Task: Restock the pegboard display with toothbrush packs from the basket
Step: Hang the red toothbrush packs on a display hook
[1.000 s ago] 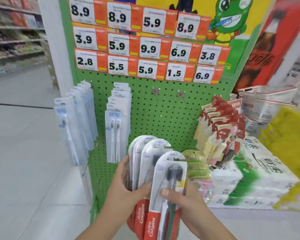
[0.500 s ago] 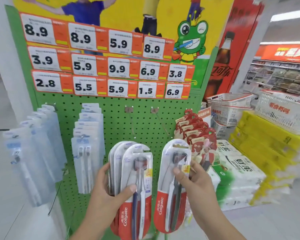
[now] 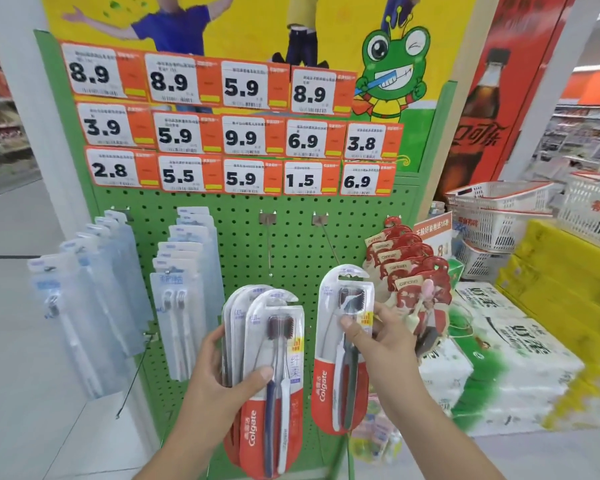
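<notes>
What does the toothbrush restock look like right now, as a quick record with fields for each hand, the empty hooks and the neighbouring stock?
left hand: grips a stack of Colgate packs
right hand: pinches a single Colgate pack, raised toward the board
empty hooks: left hook, right hook, both bare
left neighbours: clear-blue toothbrush packs
right neighbours: red packs

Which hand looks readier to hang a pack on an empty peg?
The right hand: it pinches a single red-and-white Colgate toothbrush pack, raised just below the bare metal peg. The left hand grips the stack of remaining Colgate packs.
</notes>
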